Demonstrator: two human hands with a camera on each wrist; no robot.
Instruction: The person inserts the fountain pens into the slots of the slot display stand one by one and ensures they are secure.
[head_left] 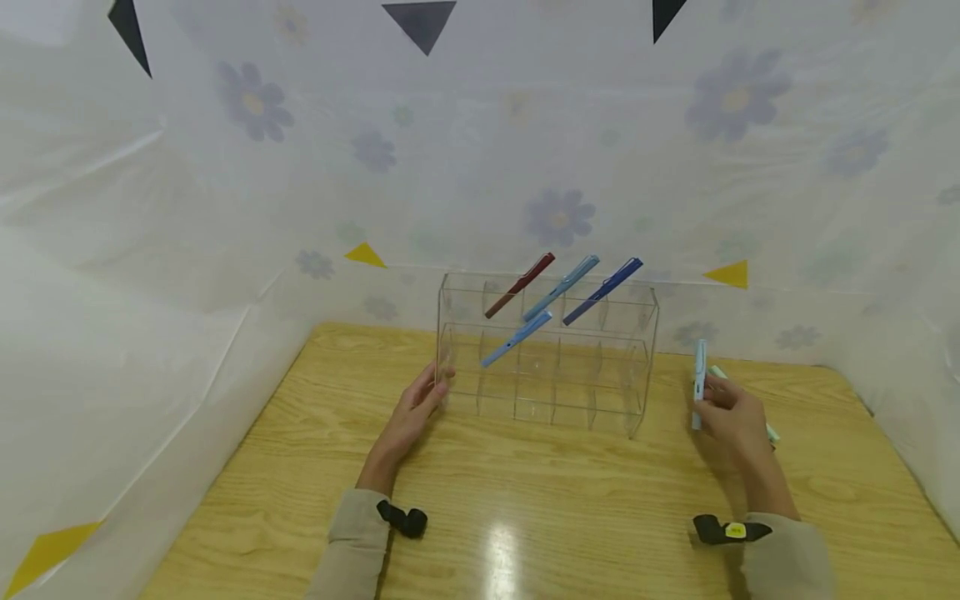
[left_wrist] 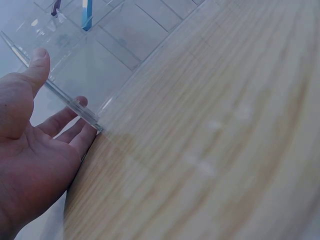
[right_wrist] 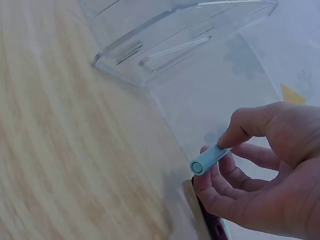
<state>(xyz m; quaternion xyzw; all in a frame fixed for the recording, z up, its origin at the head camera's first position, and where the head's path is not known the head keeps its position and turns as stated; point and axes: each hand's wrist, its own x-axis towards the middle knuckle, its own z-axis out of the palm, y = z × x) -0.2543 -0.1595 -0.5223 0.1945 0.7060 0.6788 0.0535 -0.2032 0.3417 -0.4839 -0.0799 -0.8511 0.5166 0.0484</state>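
A clear acrylic pen rack (head_left: 536,379) with tiered compartments stands on the table. My left hand (head_left: 412,408) grips its left side panel, thumb on one face and fingers round the other, as the left wrist view shows. In the rack's upper row lean a dark red pen (head_left: 520,286), a blue pen (head_left: 562,287) and a dark blue pen (head_left: 603,292). Another blue pen (head_left: 516,339) leans lower, at the front. To the right of the rack, my right hand (head_left: 735,417) pinches a light blue pen (head_left: 700,383) between thumb and fingers, held nearly upright.
Partly hidden behind the right hand, a pale green pen (head_left: 772,433) lies on the wooden table (head_left: 570,500). A dark pen (right_wrist: 215,225) shows below the fingers in the right wrist view. White flowered sheeting (head_left: 480,167) hangs behind and at both sides.
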